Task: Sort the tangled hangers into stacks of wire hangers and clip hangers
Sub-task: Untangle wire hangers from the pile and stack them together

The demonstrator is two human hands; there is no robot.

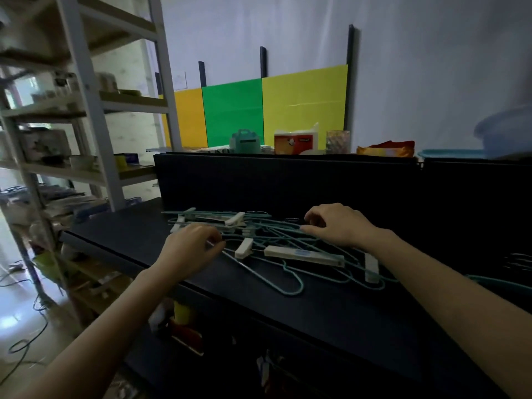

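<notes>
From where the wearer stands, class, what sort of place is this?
Probably a storeroom or workroom: cluttered metal shelving, a dark counter holding tangled hangers, and loose cables on the floor.

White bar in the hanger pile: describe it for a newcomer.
On the dark table lies a teal hanger tangle. The white bar sits on its near side, nearer the right hand. Unlike the short white clips, it is long and blue-labelled.
</notes>
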